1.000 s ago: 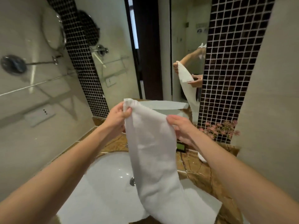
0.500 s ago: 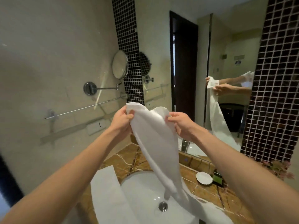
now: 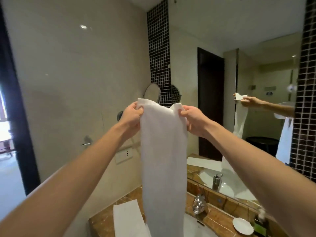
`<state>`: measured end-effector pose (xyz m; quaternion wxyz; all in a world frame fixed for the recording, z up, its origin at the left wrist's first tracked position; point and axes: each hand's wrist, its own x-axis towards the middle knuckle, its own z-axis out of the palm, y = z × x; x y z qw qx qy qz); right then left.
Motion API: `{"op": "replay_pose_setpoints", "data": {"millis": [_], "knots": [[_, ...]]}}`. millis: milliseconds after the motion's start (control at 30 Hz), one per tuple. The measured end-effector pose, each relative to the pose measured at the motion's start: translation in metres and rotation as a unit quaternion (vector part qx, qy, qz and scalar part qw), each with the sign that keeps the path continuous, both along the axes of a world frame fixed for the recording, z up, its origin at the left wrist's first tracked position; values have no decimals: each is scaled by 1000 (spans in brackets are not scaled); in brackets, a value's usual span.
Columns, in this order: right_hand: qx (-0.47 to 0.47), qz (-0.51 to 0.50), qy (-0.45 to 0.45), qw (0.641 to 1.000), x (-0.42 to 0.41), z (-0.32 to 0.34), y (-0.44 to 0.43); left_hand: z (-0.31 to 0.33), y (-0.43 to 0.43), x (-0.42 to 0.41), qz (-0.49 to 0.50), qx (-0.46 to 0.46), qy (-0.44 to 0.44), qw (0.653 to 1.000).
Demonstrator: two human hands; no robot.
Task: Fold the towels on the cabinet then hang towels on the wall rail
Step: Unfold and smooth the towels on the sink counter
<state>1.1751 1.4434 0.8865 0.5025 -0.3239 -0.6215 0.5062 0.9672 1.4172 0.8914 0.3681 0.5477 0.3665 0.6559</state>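
Note:
A long white towel (image 3: 163, 161), folded lengthwise into a narrow strip, hangs straight down in front of me. My left hand (image 3: 131, 115) grips its top left corner and my right hand (image 3: 193, 119) grips its top right corner, both raised at chest height. A second folded white towel (image 3: 127, 219) lies flat on the brown marble cabinet top (image 3: 220, 218) at the lower left. The wall rail (image 3: 86, 144) shows only its left bracket on the beige wall; the rest is hidden behind my left arm and the towel.
A round shaving mirror (image 3: 152, 92) on an arm juts from the wall above my hands. The chrome tap (image 3: 199, 205) and a white dish (image 3: 242, 225) stand on the cabinet by the big mirror (image 3: 248, 100). A dark doorway (image 3: 10, 117) opens at the far left.
My view has swung up and to the left towards the wall. Both hands have lifted the towel higher, and it now hangs flat and straight instead of twisted over the basin.

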Motion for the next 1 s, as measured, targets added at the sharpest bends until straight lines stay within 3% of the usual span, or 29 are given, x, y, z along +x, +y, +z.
{"op": "replay_pose_setpoints", "data": {"millis": [233, 400, 633, 767, 867, 1000], "knots": [[-9, 67, 76, 995, -31, 51, -18, 71, -16, -24, 46, 59, 22, 997], [-24, 161, 45, 986, -42, 57, -22, 77, -16, -33, 69, 44, -11, 997], [-18, 227, 121, 966, -49, 62, -20, 73, -22, -49, 93, 56, -13, 994], [69, 144, 64, 985, -53, 61, -26, 65, -36, -71, 93, 130, 118, 980], [116, 46, 76, 989, -58, 63, -31, 63, -47, -84, 55, 120, 192, 973], [117, 2, 85, 989, -70, 69, -44, 68, -57, -88, 65, 81, 201, 974]]}}
